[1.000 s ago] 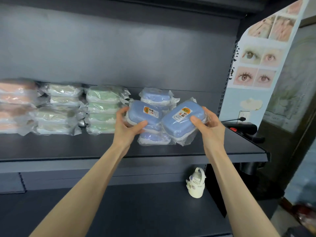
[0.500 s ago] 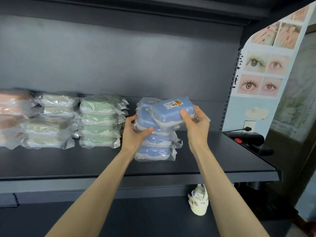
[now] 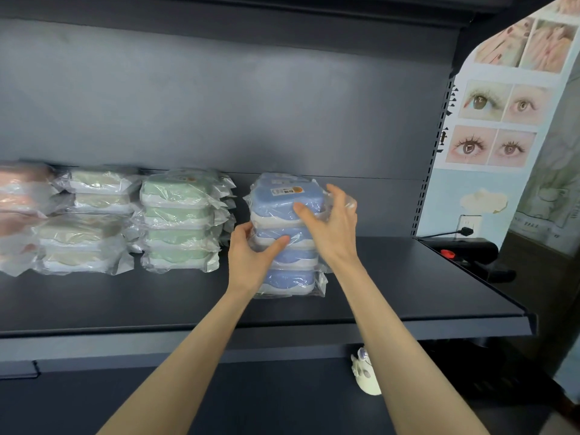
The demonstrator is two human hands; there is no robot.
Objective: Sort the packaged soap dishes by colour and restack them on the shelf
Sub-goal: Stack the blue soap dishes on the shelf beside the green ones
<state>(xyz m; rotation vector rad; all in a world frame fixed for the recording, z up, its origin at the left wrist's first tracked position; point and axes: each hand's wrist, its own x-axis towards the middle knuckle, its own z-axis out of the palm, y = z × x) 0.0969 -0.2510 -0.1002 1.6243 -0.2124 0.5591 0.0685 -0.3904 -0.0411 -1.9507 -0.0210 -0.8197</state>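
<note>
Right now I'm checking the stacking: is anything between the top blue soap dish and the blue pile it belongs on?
Nothing visible. The top blue soap dish already sits on the blue pile, with the right hand at its side and the left hand steadying the pile.

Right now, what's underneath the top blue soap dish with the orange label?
Under the top blue soap dish sit three more blue packaged dishes, stacked on the dark shelf. The left hand and right hand cover parts of the middle two.
</note>
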